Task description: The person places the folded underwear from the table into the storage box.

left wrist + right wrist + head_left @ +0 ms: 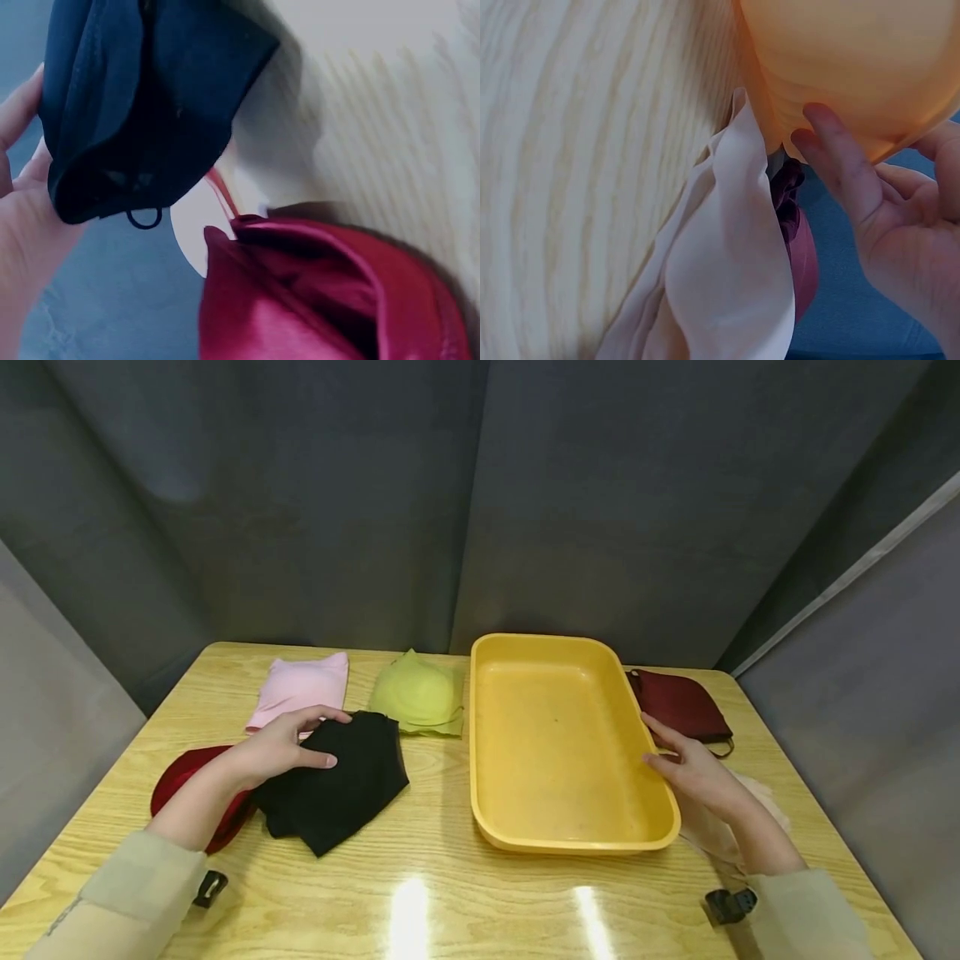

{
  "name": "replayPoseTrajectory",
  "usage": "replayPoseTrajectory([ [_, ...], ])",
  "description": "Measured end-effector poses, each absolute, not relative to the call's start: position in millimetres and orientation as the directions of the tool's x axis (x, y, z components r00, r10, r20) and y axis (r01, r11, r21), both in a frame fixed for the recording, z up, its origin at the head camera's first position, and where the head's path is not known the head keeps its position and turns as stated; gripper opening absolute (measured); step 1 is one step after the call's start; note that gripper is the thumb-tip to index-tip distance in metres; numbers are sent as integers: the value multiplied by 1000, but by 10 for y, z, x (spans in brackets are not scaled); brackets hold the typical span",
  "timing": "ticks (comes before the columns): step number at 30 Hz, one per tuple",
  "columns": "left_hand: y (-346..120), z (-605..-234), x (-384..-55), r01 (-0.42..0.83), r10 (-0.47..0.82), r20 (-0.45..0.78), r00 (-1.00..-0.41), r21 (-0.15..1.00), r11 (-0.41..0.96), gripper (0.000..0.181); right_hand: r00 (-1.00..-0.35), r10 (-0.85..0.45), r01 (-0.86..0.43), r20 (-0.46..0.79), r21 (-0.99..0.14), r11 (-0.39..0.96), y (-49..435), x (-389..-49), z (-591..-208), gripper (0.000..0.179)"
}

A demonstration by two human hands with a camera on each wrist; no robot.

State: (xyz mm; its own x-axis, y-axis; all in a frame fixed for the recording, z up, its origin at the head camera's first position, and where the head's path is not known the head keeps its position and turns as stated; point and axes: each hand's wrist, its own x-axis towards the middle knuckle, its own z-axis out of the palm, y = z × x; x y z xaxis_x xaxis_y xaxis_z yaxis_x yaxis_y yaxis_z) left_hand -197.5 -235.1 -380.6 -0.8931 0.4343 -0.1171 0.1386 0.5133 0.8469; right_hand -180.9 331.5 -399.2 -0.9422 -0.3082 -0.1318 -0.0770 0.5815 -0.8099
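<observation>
From the head view, we saw the left hand (281, 745) pinching a black, matte piece of soft cloth (341, 802) between thumb and fingers, its straight-cut corners pointing over a pale wood-grain table (487, 918). Under that forearm bulged a rounded, deep-red satiny pouch (183, 777); beyond the black cloth we found a smooth pink fabric piece (303, 687) and a lime-green one with a domed middle (420, 693). The right hand (693, 772) held the right rim of a yellow, round-cornered rectangular tray (555, 827), smooth and seemingly plastic. Beside its far right corner lay a flat maroon cloth piece (682, 706) with a thin loop, and behind everything hung a dark grey curtain (375, 527). From the left wrist, we could see the black cloth sagging in folds, fingers behind its edge and a small dark cord loop (144, 228) below; the red pouch gaped nearby, glossy and creased. From the right wrist, we noticed fingertips against the tray's sleek wall, other fingers round its edge, and a pale, thin cloth (727, 240) falling in loose pleats just beside it, partly covering the maroon piece.
</observation>
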Motion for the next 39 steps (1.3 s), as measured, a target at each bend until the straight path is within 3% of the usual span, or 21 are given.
replayPoseTrajectory([
  [14, -2303, -3457, -1906, 15, 333, -146, -932, 900, 436, 56, -951, -285, -88, -120, -779, 621, 3291, -1821, -3983, 67],
  [31, -2011, -3066, -1834, 12, 286, -85, -954, 947, 322, 58, -952, -282, -74, -118, -806, 588, 3278, -1821, -3983, 68],
  [39, -1802, -2909, -1881, 17, 210, -74, -975, 915, 403, 61, -958, -256, -56, -126, -797, 602, 3274, -1838, -3974, 68],
])
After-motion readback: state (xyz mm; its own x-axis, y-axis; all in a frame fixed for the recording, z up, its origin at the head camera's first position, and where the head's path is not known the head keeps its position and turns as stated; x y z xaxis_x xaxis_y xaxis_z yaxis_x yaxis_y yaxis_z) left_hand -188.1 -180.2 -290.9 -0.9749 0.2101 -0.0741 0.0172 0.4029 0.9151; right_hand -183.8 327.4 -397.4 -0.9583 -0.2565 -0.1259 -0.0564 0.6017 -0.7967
